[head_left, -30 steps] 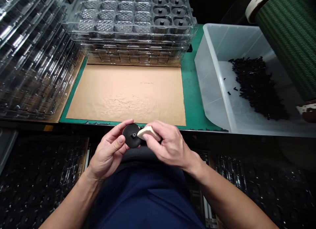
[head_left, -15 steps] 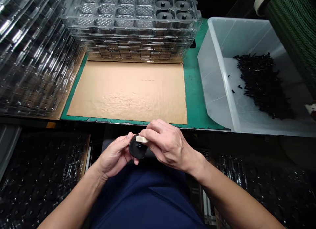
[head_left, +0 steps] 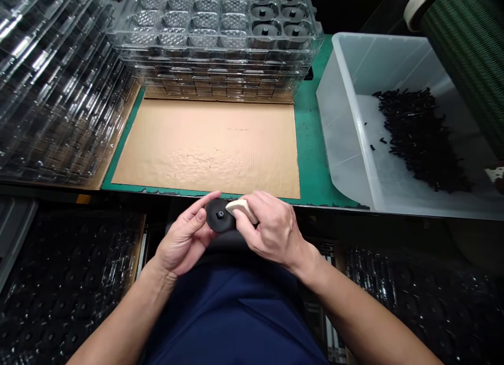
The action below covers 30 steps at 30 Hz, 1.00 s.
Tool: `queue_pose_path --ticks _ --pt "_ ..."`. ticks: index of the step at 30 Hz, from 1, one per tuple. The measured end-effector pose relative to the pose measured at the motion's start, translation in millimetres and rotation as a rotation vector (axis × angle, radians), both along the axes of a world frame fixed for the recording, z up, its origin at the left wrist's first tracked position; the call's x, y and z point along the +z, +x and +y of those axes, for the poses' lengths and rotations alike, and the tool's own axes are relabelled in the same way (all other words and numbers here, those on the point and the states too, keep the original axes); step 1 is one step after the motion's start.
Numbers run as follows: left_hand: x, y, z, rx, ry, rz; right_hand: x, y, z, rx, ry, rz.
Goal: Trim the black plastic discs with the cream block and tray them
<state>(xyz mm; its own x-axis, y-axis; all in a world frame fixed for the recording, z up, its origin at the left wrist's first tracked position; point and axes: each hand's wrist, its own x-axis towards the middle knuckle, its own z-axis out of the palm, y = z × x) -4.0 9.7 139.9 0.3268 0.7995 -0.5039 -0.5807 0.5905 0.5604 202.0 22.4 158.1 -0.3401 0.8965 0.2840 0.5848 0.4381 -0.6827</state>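
My left hand point(head_left: 187, 233) holds a round black disc point(head_left: 216, 216) by its left edge, between thumb and fingers, with the disc's small central post facing up. My right hand point(head_left: 271, 223) is closed around a cream-coloured block point(head_left: 240, 207), whose tip lies against the right side of the disc. The fingertips beneath the disc are partly hidden. Both hands are in front of the bench's front edge, above my lap.
A cardboard sheet point(head_left: 208, 144) lies on the green bench point(head_left: 309, 144). Behind it are stacked clear trays point(head_left: 220, 71), some pockets holding black discs. More trays point(head_left: 59, 92) stand left. A translucent bin point(head_left: 346, 134) with black pieces point(head_left: 421, 139) stands right. Disc-filled trays point(head_left: 63, 281) are lower left.
The disc has moved up and turned flatter to view. The cream block has shifted right and now points up-left from my right hand. My left fingers have spread upward behind the disc.
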Motion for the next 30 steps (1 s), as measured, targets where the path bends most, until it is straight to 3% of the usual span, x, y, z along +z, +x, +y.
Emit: queue_pose_path --ticks 3,5,11,14,16,19,22,24,26,30 --pt "-1.1 1.2 2.1 0.060 0.111 0.107 2.3 -11.2 -4.3 -0.075 -0.356 0.176" --pt "-1.8 2.7 2.3 0.072 0.179 0.167 7.9 -18.5 -5.3 -0.071 -0.460 0.273" --pt "6.3 -1.0 2.6 0.150 0.256 0.239 16.8 -19.6 -2.6 -0.019 -0.307 0.202" --pt "8.9 -4.7 2.9 0.128 0.222 0.212 10.1 -9.5 4.0 -0.087 -0.171 0.068" --pt "9.5 -5.1 2.8 0.115 0.204 0.169 3.7 -2.6 9.6 -0.157 -0.182 0.093" --pt "12.2 -3.1 1.4 0.131 0.211 0.113 -6.5 2.5 13.2 -0.206 -0.490 0.399" --pt "17.3 -0.2 -1.1 0.116 0.220 0.101 -15.2 -2.0 6.0 -0.111 -0.842 0.711" --pt "19.6 2.6 -1.7 0.082 0.210 0.123 -18.5 -8.8 -2.6 -0.027 -0.930 0.745" --pt "19.3 6.6 0.3 0.070 0.185 0.180 -19.4 -15.9 -10.9 0.003 -0.858 0.682" --pt "12.3 16.6 9.9 0.104 0.090 0.348 -18.6 -24.7 -19.3 -0.009 -0.569 0.560"
